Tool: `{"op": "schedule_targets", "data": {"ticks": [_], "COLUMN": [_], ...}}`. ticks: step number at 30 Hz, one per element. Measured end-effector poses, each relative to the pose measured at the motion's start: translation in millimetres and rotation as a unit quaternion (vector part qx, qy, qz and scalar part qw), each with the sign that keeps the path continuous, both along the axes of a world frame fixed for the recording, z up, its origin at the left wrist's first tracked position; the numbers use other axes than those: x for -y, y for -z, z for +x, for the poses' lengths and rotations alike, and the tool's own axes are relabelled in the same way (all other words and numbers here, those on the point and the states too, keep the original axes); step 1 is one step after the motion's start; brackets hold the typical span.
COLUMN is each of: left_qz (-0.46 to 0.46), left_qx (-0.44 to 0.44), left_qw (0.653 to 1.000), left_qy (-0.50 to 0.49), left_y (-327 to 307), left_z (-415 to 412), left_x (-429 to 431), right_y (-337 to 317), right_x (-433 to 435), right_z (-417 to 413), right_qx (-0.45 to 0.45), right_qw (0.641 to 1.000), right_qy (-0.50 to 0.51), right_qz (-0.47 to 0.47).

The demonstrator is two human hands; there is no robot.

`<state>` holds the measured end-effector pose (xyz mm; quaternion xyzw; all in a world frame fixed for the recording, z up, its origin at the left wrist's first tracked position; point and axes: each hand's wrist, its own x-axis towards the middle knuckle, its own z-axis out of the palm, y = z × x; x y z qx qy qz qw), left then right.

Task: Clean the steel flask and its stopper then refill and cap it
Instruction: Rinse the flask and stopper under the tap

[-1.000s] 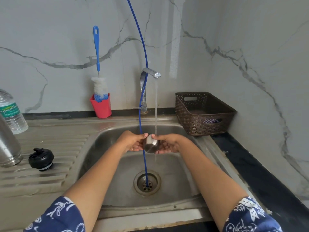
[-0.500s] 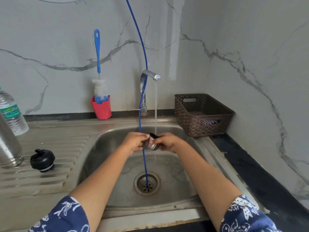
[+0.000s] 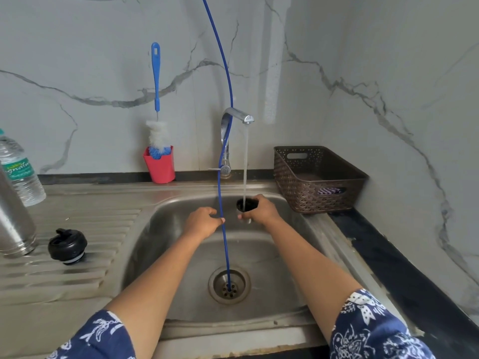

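Note:
My right hand [image 3: 261,211] holds the flask's steel cup lid [image 3: 247,205] mouth up over the sink, its dark inside under the running stream from the tap [image 3: 237,115]. My left hand [image 3: 202,221] hovers just left of it, fingers curled, holding nothing. The steel flask [image 3: 14,224] stands at the far left on the drainboard, partly cut off by the frame edge. Its black stopper [image 3: 67,246] sits on the drainboard beside the flask.
A blue hose [image 3: 225,229] hangs down into the sink drain [image 3: 229,285] between my hands. A red cup [image 3: 160,167] with a bottle brush [image 3: 156,99] stands behind the sink [image 3: 160,229]. A brown basket [image 3: 318,177] sits right; a plastic water bottle [image 3: 19,172] far left.
Both hands held the cup lid and rubbed it under the stream. Now my left hand has let go and moved left, and my right hand has turned the lid mouth up.

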<state>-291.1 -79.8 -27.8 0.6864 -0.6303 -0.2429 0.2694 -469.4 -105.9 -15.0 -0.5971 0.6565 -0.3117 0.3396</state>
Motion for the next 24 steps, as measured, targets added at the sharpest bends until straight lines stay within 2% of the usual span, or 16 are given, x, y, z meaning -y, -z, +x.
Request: {"op": "schedule_targets", "data": {"ticks": [2, 4, 7, 11, 15, 16, 18, 21, 24], "left_qz": [0.002, 0.002, 0.001, 0.002, 0.0, -0.002, -0.004, 0.018, 0.027], "left_qx": [-0.001, -0.001, 0.0, 0.0, 0.0, -0.006, -0.048, -0.163, -0.25], "left_qw": [1.0, 1.0, 1.0, 1.0, 1.0, 1.0, 0.998, 0.982, 0.962], "left_qy": [0.0, 0.001, 0.001, 0.0, 0.01, 0.017, 0.044, 0.091, 0.103], "left_y": [1, 3, 4, 6, 5, 5, 3, -3, -4], "left_z": [0, 1, 2, 4, 3, 3, 0, -7, -14], "left_x": [0, 1, 2, 3, 3, 3, 1, -6, -11], "right_y": [0, -1, -2, 2, 5, 5, 4, 2, -1], "right_x": [2, 4, 4, 7, 6, 5, 1, -8, -9], "right_z": [0, -1, -3, -4, -8, -8, -8, -9, -9], "right_qx": [0.014, -0.017, -0.071, 0.008, 0.007, 0.021, 0.118, 0.256, 0.329], "right_qw": [0.999, 0.997, 0.997, 0.998, 0.998, 0.998, 0.986, 0.938, 0.907], "right_qy": [-0.034, -0.063, -0.04, -0.056, -0.047, -0.041, -0.032, -0.029, -0.008], "right_qz": [0.02, 0.045, 0.019, 0.014, 0.031, 0.043, 0.117, 0.232, 0.263]}}
